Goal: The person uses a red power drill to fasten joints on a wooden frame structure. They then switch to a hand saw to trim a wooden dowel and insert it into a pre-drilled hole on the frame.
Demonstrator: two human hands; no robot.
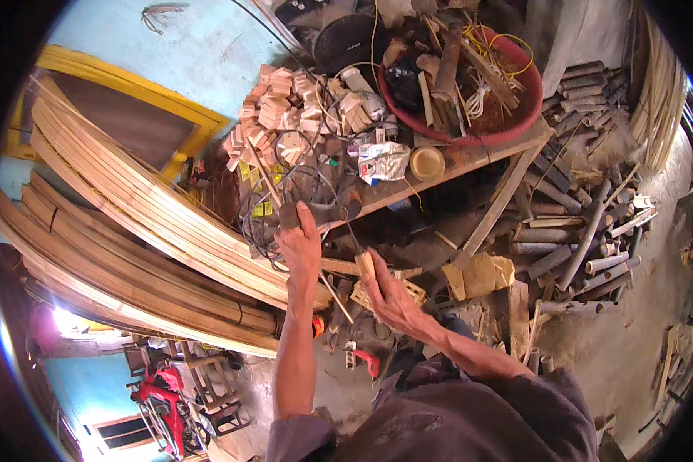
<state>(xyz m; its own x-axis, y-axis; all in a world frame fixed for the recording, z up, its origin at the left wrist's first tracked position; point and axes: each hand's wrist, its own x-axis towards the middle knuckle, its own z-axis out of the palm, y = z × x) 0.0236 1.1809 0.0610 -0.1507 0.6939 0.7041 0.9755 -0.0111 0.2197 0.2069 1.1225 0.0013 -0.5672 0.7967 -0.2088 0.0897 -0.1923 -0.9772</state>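
Cluttered workshop: pale-blue wall (196, 54) toward 11 o'clock, grey floor (631, 377) spreading out at 4. Long, curving stacks of pale wood strips (169, 219) sweep from 10 o'clock in to 8.

Tabletop (458, 164), rough and wooden, runs from near the centre up to 1 o'clock. Heap of dark and greyish tubes (589, 235) on the floor at 3, unsorted, lying at all angles. Red motorcycle (169, 412) at 7 to 8.

On the tabletop: wide red basin (477, 138) at 1 o'clock, loaded with scraps and cord; pile of small pale wood blocks (277, 108) at 11.

Left hand (300, 242), just off centre toward 10, closed round one end of a short dark tube (325, 213), thumb laid along the top. The tube points roughly to 3, by the tabletop's near edge; whether it rests there, cannot tell. Right hand (389, 296), toward 5, closed on the pale handle of a slim tool (365, 265), its dark shaft aimed at 11, tip close to the tube's free end. Contact unclear.

Progress, as judged: piece in hand, tool positioned near it; the tube looks whole and dark-skinned, no cut visible, so this piece seems early on. How many others are finished or left, cannot tell.
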